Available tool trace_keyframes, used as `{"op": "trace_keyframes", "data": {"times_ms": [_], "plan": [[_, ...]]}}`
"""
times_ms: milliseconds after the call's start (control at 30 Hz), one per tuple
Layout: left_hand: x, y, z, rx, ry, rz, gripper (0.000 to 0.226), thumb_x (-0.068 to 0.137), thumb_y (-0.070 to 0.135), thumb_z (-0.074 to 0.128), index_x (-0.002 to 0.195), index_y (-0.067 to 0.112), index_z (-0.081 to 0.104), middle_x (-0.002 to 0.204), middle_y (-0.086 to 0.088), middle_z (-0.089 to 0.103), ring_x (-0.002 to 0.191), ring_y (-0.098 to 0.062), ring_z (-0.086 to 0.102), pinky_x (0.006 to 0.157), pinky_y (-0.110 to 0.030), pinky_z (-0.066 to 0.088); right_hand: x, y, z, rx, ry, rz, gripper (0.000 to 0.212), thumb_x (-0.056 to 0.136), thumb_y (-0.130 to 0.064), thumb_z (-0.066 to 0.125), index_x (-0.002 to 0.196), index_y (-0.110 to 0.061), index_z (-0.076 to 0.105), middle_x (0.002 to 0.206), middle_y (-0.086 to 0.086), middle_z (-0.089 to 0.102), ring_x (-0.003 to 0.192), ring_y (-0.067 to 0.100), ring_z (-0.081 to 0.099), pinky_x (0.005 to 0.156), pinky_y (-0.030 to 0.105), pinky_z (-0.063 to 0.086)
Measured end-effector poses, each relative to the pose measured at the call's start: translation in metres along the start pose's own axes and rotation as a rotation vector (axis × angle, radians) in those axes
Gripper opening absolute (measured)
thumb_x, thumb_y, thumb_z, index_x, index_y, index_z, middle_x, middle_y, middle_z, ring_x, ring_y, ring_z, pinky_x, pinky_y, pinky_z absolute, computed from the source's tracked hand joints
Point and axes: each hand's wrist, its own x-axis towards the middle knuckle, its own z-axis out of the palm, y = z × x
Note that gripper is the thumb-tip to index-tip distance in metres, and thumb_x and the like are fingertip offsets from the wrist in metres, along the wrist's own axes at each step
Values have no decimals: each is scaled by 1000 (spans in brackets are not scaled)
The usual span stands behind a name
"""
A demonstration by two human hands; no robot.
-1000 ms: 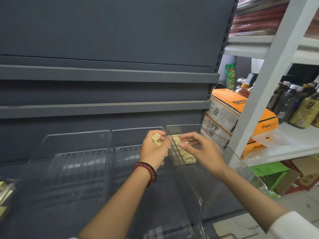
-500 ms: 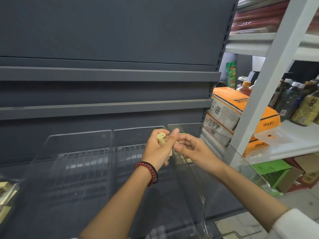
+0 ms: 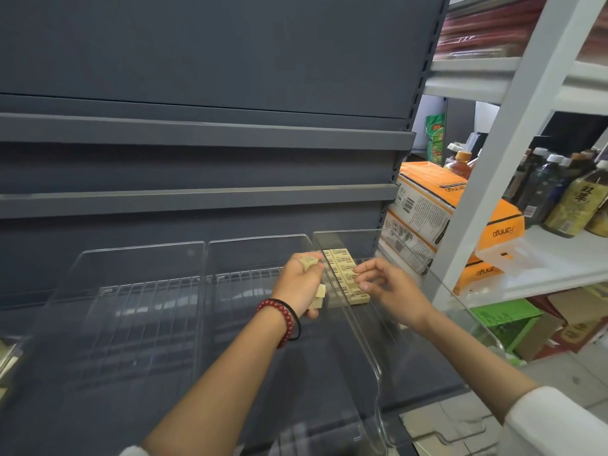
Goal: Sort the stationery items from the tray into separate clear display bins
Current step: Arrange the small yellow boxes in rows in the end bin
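Parted from the left hand [image 3: 297, 284], the right hand [image 3: 391, 291] now sits at the row of erasers [image 3: 340, 263] by the back edge of the right-hand bin [image 3: 378, 376], its grip pinching one eraser [image 3: 352, 278]. The left grip clamps spare erasers [image 3: 318, 296]. They look light, stiff and grippy, best pinched by the long sides. The bin's walls are close, but its front half is open.

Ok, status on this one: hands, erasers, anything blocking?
Left grip holds several loose erasers. Right grip fingertips at the eraser row in the right-hand clear bin, pinch unclear. Nothing seen blocking the bin.
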Motion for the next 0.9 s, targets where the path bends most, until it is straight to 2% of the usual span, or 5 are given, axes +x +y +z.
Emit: {"op": "trace_keyframes", "data": {"times_ms": [133, 333, 600, 733, 900], "plan": [[-1, -4, -3, 43, 33, 1, 10, 98, 22, 47, 106, 28, 45, 93, 0, 54, 70, -15, 53, 37, -21, 38, -2, 11, -19, -245, -39, 58, 24, 89, -5, 64, 105, -24, 60, 102, -10, 63, 82, 2, 59, 67, 6, 45], [0, -7, -8, 94, 57, 19, 14, 99, 25, 47, 112, 24, 45, 91, 3, 55, 68, -13, 55, 40, -21, 40, -12, 26, -40, -541, -223, 245, 44, 91, -8, 64, 130, -23, 52, 138, -2, 52, 128, 19, 49, 103, 29, 41], [3, -8, -6, 115, 90, 31, 12, 97, 28, 50, 109, 26, 49, 90, 1, 56, 71, -17, 57, 39, -22, 40, -16, 30, -54, -950, -430, 343, 61, 78, -9, 76, 130, -26, 51, 132, -2, 55, 115, 22, 57, 91, 28, 51], [2, -8, -6, 142, 82, 41, 15, 97, 29, 51, 110, 22, 48, 90, 1, 55, 72, -16, 57, 40, -22, 40, -16, 29, -45, -711, -374, 164, 40, 85, -10, 69, 118, -29, 55, 113, -10, 58, 98, 11, 58, 72, 11, 46], [2, -8, -8, 153, 75, 65, 13, 97, 26, 49, 110, 22, 48, 89, 2, 54, 72, -16, 56, 41, -22, 40, -16, 31, -29, -343, -401, 114, 31, 92, -18, 62, 119, -29, 52, 119, -10, 58, 109, 8, 58, 94, 23, 49]]}}
